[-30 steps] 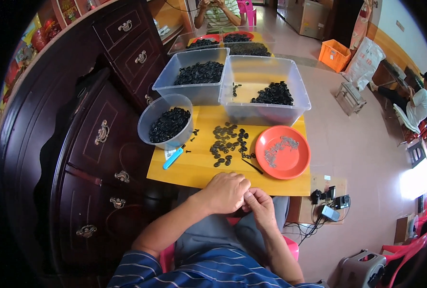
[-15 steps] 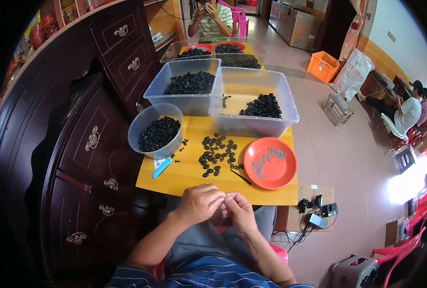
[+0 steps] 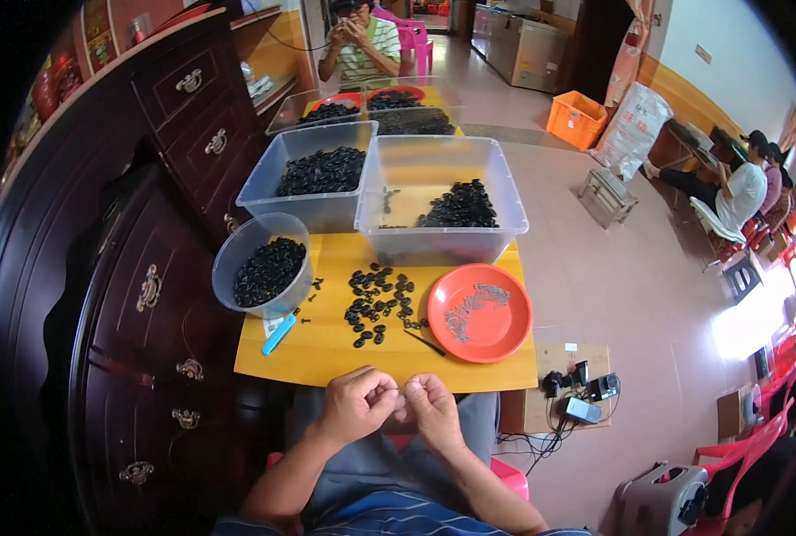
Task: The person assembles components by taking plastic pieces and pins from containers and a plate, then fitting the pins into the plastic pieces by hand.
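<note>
Just off the near edge of the yellow table (image 3: 326, 362), my left hand (image 3: 358, 407) and my right hand (image 3: 433, 414) face each other over my lap. Both are curled in a pinch, thumb against forefinger, a narrow gap between them. Whatever they may hold is too small to make out. Beyond them lie several loose black oval pieces (image 3: 373, 299). A red plate (image 3: 505, 335) with small thin grey pieces (image 3: 459, 317) is to their right. Beside it rests a thin dark stick-like tool (image 3: 425, 342). At the left is a light-blue-handled cutter (image 3: 279, 335).
A round clear tub (image 3: 228, 241) and two clear bins (image 3: 264, 196) (image 3: 496, 237) hold black pieces. A dark wooden cabinet (image 3: 112, 348) stands close on the left. Another person (image 3: 366, 49) sits at the far end. Cables and small devices (image 3: 581, 393) lie right of the table.
My hands have drawn slightly apart; a gap shows where the fingertips met. The whole view has shifted, so the table appears further left and a little lower.
</note>
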Tool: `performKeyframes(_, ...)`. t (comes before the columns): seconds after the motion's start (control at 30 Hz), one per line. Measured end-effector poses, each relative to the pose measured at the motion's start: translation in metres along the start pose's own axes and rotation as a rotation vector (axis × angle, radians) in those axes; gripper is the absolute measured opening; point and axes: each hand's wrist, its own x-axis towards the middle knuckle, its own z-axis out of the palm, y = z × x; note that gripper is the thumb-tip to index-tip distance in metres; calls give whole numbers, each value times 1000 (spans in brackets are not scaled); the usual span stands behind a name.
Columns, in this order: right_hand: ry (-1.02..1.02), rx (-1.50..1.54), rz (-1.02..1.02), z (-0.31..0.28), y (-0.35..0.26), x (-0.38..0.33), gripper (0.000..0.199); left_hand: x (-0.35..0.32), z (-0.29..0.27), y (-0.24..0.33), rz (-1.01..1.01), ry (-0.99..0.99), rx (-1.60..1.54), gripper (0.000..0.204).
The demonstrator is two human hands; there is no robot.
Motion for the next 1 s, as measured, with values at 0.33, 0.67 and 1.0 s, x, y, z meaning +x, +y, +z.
performKeyframes(0.33, -142, -215, -167, -2, 3, 2, 15, 4, 4, -11, -101, -42, -67, 6)
performKeyframes(0.67, -123, -267, -121, -8, 1, -4, 16, -2, 4, -17, -153, -130, -169, 5)
performKeyframes(1.0, -94, -234, -146, -5, -4, 2, 15, 8, -5, -13, -182, -86, -123, 6)
